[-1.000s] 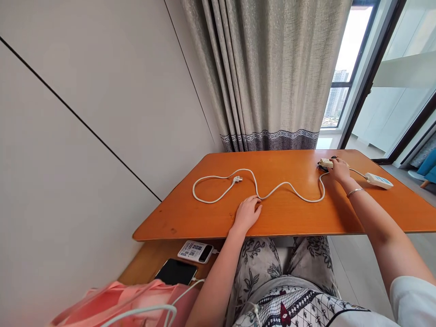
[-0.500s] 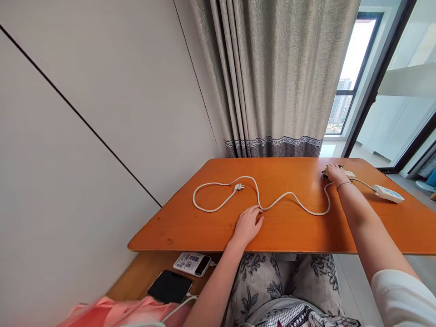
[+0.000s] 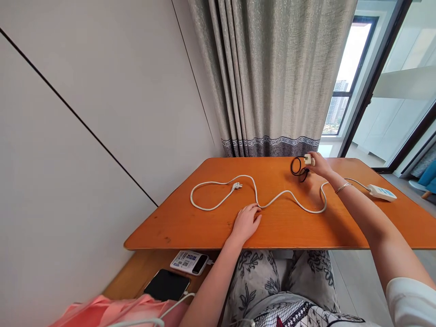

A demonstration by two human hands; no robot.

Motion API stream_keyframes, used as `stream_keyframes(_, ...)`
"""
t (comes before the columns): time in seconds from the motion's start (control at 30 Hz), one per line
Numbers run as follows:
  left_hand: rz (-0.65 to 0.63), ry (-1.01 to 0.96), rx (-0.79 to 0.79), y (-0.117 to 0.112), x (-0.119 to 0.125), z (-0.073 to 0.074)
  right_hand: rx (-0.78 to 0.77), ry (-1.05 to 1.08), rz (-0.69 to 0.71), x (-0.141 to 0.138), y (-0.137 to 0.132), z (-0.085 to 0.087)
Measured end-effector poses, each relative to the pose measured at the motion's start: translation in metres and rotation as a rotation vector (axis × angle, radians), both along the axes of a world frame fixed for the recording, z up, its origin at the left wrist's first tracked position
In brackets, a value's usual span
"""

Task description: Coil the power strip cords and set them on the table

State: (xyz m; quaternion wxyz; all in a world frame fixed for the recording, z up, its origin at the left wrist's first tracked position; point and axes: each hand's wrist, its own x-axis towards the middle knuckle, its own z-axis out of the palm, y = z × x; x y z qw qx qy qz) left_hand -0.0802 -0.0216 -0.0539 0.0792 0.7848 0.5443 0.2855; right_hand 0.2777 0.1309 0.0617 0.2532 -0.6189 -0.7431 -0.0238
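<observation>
As daylight comes through the window [image 3: 350, 81] at the right, it's a glossy orange-brown counter [image 3: 204, 231] that takes centre stage, its corners rounded, a few dark marks near the left one. Pale wall panels [image 3: 85, 181] rise on the left, a grey-beige curtain [image 3: 272, 68] with a darker patterned band hangs beyond the far edge, and a dark-framed glass door [image 3: 373, 91] stands to the right. Down below at the left, a lower wooden surface [image 3: 119, 274] carries a black-screened phone [image 3: 166, 285] and a white device [image 3: 189, 262] with a printed label, a pink bag [image 3: 112, 311] just beside them.

Now to the small cream-white block [image 3: 308, 159]: boxy, pale, up near the counter's far edge on the right side, apparently off the wood, with a thin black cable [image 3: 291, 167] looping loosely at its left and below it. Across the middle snakes a white cord [image 3: 288, 191], its moulded plug [image 3: 236, 186] lying inside the left loop. Over on the right sits a white oblong box [image 3: 382, 193] with a blue-marked face; a white lead runs from it toward the forearm, and whether it joins the snaking cord cannot be told.

And the fingers! The right hand [image 3: 319, 164], bracelet [image 3: 342, 187] at the wrist, has them clamped on the block. The left hand [image 3: 245, 221] lies palm down, fingers relaxed and close together, thumb a little apart, tips at the white cord and seemingly touching it.
</observation>
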Motion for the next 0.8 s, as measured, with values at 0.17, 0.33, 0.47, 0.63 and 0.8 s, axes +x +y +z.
stream_keyframes(0.17, -0.059, -0.132, 0.028, -0.002, -0.002, 0.001, 0.301, 0.707, 0.512, -0.054, -0.042, 0.038)
stream_keyframes(0.33, -0.184, -0.345, 0.006, -0.009, 0.004, 0.005, 0.406, 0.835, 0.645, -0.079, -0.103, 0.064)
stream_keyframes(0.47, -0.26, -0.516, -0.085, -0.013, 0.023, 0.014, 0.491, 0.837, 0.609, -0.077, -0.137, 0.067)
stream_keyframes(0.63, -0.27, -0.543, -0.144, 0.007, 0.048, 0.027, 0.59, 0.837, 0.58, -0.062, -0.161, 0.068)
stream_keyframes(0.8, -0.113, -0.631, -0.238, 0.048, 0.043, 0.034, 0.731, 0.813, 0.437, -0.038, -0.184, 0.07)
